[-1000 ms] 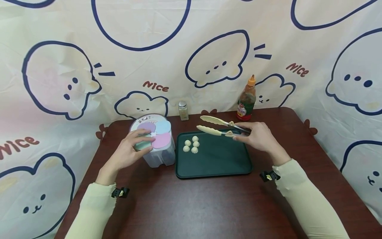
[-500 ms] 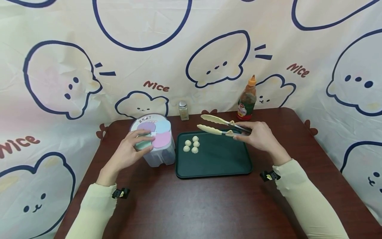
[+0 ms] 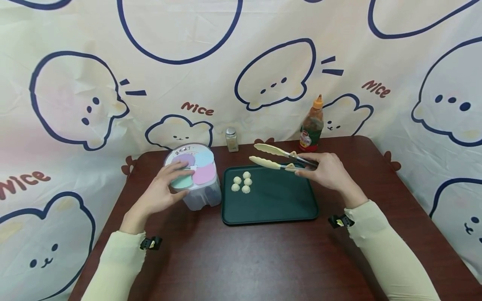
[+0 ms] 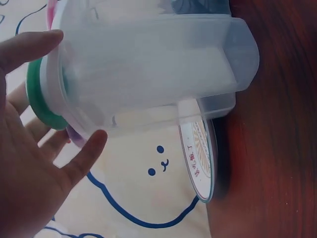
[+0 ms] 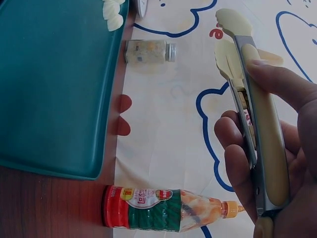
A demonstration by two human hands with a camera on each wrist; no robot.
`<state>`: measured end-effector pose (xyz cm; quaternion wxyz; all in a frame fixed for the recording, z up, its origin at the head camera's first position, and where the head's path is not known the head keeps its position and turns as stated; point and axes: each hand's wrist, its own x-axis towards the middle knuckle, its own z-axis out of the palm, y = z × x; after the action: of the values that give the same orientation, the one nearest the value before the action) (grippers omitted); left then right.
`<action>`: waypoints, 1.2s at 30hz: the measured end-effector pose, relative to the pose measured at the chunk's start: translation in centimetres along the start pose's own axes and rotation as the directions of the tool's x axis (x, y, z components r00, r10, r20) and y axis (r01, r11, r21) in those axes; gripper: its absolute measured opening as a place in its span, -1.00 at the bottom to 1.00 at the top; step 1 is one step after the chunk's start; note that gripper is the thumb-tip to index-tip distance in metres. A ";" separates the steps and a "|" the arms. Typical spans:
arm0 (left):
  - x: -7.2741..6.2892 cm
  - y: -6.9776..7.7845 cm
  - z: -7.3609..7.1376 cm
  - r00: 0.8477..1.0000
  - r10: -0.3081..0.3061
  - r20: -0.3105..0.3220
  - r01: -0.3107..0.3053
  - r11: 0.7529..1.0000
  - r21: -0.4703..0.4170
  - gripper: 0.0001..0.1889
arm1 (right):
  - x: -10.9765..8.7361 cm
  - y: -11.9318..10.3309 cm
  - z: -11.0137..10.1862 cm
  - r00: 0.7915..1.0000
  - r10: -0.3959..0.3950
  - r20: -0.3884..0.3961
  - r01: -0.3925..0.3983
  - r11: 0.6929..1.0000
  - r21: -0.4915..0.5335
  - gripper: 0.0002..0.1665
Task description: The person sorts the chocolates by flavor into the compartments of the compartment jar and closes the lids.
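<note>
My left hand (image 3: 160,190) lies over the coloured flap lid (image 3: 203,173) of a clear plastic container (image 3: 201,198) on the table. Its fingers are spread across the lid, and its thumb extends along the near side. In the left wrist view a thumb tip (image 4: 57,35) reaches the lid's rim. My right hand (image 3: 329,171) grips kitchen tongs (image 3: 290,161) with cream scalloped tips, above the dark green tray (image 3: 278,200). The tongs' tips are apart with nothing between them, pointing left. Several small cream-white balls (image 3: 246,182) sit at the tray's left side.
A spice shaker (image 3: 232,140) with a metal cap stands at the table's back edge. Farther right there stands a sauce bottle (image 3: 311,125) with an orange nozzle. A round white printed disc (image 4: 195,153) lies behind the container. A patterned cloth (image 3: 222,92) hangs behind the brown table (image 3: 241,259).
My left fingers and thumb have shifted slightly on the container, which has turned a little, showing more of the green flap. The right hand and the tongs have hardly moved.
</note>
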<state>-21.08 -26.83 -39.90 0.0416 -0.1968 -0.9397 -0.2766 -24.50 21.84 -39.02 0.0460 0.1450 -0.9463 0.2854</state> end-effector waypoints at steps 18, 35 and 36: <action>-0.7 -0.7 -0.1 0.999 -0.036 -0.032 0.036 0.999 -0.016 -0.40 | -0.2 0.1 -0.1 1.000 0.003 0.001 -0.003 1.000 0.008 -0.35; -0.9 2.0 -0.4 0.997 -0.073 -0.011 0.074 0.988 0.138 -0.33 | -0.1 0.1 -0.3 1.000 0.011 0.009 -0.011 1.000 0.009 -0.34; -1.0 1.9 -0.5 0.998 -0.069 -0.003 0.069 0.988 0.136 -0.33 | -0.1 0.1 -0.3 1.000 0.010 0.011 -0.010 1.000 0.008 -0.33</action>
<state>-19.42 -26.02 -38.71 0.0447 -0.1612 -0.9626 -0.2129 -24.40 22.12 -38.87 0.0385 0.1420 -0.9461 0.2885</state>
